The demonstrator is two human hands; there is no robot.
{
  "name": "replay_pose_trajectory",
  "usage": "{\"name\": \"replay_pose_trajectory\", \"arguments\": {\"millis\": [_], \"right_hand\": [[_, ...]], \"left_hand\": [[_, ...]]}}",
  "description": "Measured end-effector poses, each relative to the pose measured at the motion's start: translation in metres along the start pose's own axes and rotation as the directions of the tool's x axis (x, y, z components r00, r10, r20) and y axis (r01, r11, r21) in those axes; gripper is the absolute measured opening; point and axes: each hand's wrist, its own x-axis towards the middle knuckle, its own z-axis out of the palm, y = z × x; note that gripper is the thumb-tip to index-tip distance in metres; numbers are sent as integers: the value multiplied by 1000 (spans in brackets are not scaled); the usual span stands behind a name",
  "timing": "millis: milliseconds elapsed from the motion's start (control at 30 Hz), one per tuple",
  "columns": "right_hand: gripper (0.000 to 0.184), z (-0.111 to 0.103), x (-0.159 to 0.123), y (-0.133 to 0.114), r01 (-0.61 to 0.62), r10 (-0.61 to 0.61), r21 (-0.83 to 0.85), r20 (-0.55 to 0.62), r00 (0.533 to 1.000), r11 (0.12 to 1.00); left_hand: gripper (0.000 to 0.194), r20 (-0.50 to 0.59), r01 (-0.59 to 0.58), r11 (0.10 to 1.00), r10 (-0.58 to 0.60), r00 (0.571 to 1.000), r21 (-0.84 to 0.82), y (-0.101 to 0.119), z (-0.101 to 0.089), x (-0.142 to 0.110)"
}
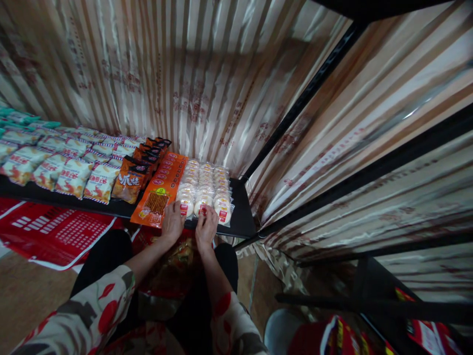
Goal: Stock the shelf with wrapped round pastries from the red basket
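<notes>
Wrapped white round cakes (201, 182) stand in three rows at the right end of a black shelf (242, 207), with red labels on the front ones. My left hand (173, 223) is at the front of the left row, its fingers curled against the front wrapped cake (186, 206) beside the orange snack bag (158, 195). With bent fingers pressed together, my right hand (207, 227) grips the front pack of the middle row. Its fingers partly cover that pack. The front pack of the right row (222, 213) lies just beside my right hand.
Orange-brown snack bags (129, 180) and several rows of white snack bags (101, 182) line the shelf leftward. A pleated curtain (207, 88) hangs behind. Black frame bars (306, 98) slant at the right. Red printed sheeting (59, 229) hangs below, and red packages (340, 337) sit lower right.
</notes>
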Motion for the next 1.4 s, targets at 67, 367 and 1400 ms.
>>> {"name": "replay_pose_trajectory", "arguments": {"millis": [67,367,1400], "right_hand": [[42,-9,6,12,-32,27,-88,-56,998,996],[63,-21,45,61,-309,312,-192,-16,950,931],[60,-15,100,99,-169,194,-113,270,943,979]], "left_hand": [[48,-14,-3,1000,3,1000,-15,-1,2,0],[46,-3,-11,999,11,1000,-53,-5,9,0],[55,-134,-7,998,-2,991,-65,11,32,32]]}}
